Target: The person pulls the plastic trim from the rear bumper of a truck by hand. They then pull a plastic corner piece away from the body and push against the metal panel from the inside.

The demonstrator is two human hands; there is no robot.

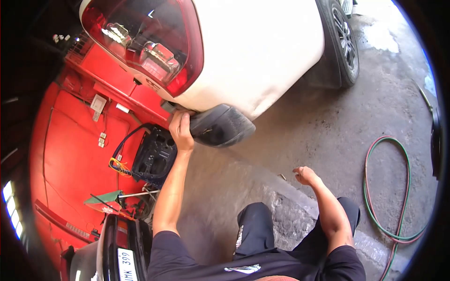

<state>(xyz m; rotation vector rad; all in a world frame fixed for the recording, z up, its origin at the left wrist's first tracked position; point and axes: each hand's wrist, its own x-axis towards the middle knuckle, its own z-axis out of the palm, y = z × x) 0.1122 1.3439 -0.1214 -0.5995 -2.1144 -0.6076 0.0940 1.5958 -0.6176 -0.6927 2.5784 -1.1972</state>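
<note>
My left hand (pixel 181 127) is closed on the inner end of a black plastic bumper corner (pixel 224 125), just below the tail light (pixel 150 42) of a white vehicle (pixel 253 42). Its fingertips are partly hidden behind the vehicle's lower edge. The bumper corner sits under the white body panel, which has dark scuffs near its bottom edge. Off to the right and lower, my right hand (pixel 307 175) hangs over the floor with fingers loosely bent and a little apart. I see nothing in it.
A red and green hose (pixel 368 187) lies looped on the concrete floor at right. The vehicle's wheel (pixel 344 42) stands at upper right. At left are a removed door panel (pixel 154 157), a red wall (pixel 79 154) and the rear of another car (pixel 119 243).
</note>
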